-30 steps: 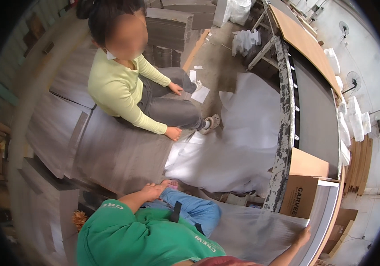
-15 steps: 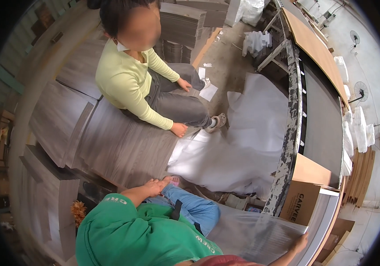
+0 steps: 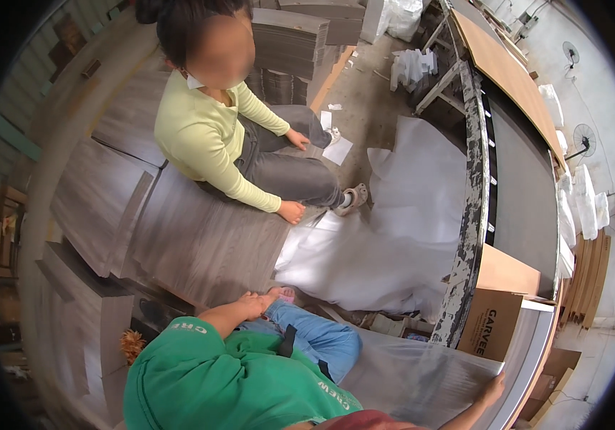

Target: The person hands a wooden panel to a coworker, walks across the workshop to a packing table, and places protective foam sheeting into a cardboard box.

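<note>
My left hand rests at my crossed legs in blue jeans, against my bare foot. Its fingers lie loosely over the ankle, with no object seen in them. Out to the lower right, my right hand has its fingers curled at the edge of a translucent plastic sheet. That sheet stretches from beside my lap to the hand. Right beside the hand runs a long white-edged panel, with a printed cardboard box at its far end.
Across from me a person in a light yellow top sits on stacked grey wood-grain boards. White foam sheeting is heaped on the floor between us and a worn metal-framed table. More boards are stacked at my left.
The view has shifted slightly. Both my hands keep their places, and the person opposite tips the head a little.
</note>
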`<state>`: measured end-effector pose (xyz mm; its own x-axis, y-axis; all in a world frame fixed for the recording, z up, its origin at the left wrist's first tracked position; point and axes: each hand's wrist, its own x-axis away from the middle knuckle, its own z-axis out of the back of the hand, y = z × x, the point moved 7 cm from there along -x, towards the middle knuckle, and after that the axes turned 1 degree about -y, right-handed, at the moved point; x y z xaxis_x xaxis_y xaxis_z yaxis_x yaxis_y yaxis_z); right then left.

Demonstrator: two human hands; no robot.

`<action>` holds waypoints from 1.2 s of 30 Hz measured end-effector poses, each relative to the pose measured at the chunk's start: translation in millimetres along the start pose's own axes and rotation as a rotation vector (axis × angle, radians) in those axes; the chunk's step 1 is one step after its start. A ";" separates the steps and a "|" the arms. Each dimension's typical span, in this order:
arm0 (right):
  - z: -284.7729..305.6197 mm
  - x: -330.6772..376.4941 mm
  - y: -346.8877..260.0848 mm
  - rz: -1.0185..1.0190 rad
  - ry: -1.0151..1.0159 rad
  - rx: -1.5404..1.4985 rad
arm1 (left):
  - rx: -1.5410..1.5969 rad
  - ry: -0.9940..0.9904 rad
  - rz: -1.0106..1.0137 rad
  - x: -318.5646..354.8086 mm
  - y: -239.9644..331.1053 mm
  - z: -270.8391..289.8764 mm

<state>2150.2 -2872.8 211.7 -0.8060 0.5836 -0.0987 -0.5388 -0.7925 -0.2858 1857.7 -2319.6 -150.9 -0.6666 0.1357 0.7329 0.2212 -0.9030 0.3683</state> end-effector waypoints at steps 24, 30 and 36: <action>0.0 -4.1 4.0 0.043 0.031 0.022 | 0.232 0.035 0.115 -1.1 8.5 8.8; 2.2 -2.3 0.9 0.020 0.017 0.005 | 0.126 0.059 0.035 -7.6 7.5 4.2; 1.4 -1.8 4.0 0.035 0.037 0.038 | 0.237 0.112 0.101 -12.3 5.3 2.8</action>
<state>2149.1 -2877.2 212.0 -0.8155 0.5607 -0.1436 -0.5195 -0.8185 -0.2454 1869.0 -2325.0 -156.4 -0.7045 -0.0078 0.7097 0.4418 -0.7874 0.4299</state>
